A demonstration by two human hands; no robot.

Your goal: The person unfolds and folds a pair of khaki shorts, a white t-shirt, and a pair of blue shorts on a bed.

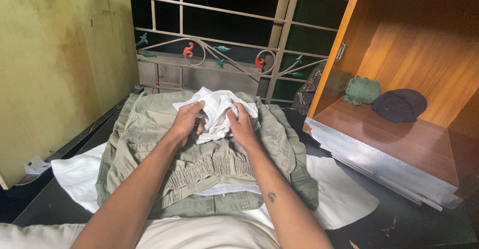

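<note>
A crumpled white cloth [215,110] lies on top of a folded pile of olive-green garments [204,164]. My left hand [186,122] grips its left side with the fingers curled into the fabric. The right side of the cloth is bunched in my right hand [241,124]. The green pile rests on a larger white cloth [344,194] spread over a dark surface.
An open wooden cabinet [399,134] stands at the right, with a green bundle [361,90] and a dark bundle [399,105] on its shelf. A metal window grille [224,54] with red and green ornaments is behind. A yellow wall [55,64] stands at the left.
</note>
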